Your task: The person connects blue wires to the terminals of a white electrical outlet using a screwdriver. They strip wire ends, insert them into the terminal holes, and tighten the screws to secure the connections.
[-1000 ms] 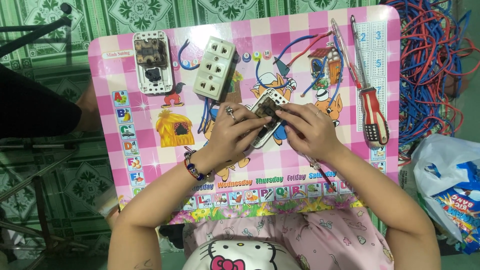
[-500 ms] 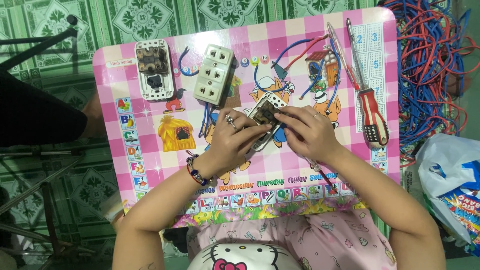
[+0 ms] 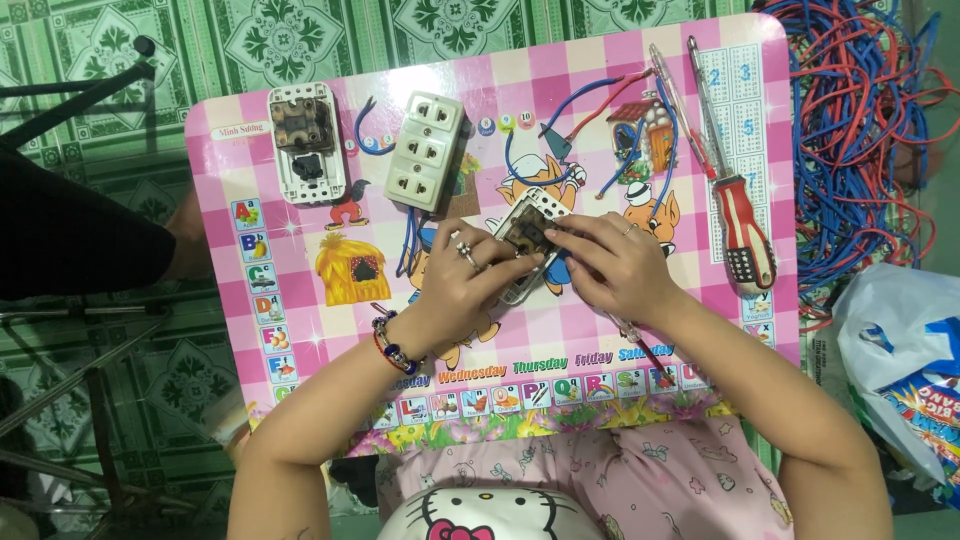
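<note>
Centrally, on a pink checked children's table (image 3: 300,330), the left hand (image 3: 462,283) and right hand (image 3: 610,262) both close fingers around a small white electrical socket module (image 3: 527,240), mostly hiding it. Beyond lie a white three-outlet plastic socket block (image 3: 426,150) and a red-handled screwdriver (image 3: 738,225). At far right, a blue-and-white plastic bag (image 3: 905,370) is cut off.

Both hands, left (image 3: 462,285) and right (image 3: 612,262), grip a socket module (image 3: 527,232) on the pink table (image 3: 300,330).

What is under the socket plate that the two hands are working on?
The pink children's table lies under the socket plate. Left hand and right hand cover its edges, hiding what is directly beneath.
</note>
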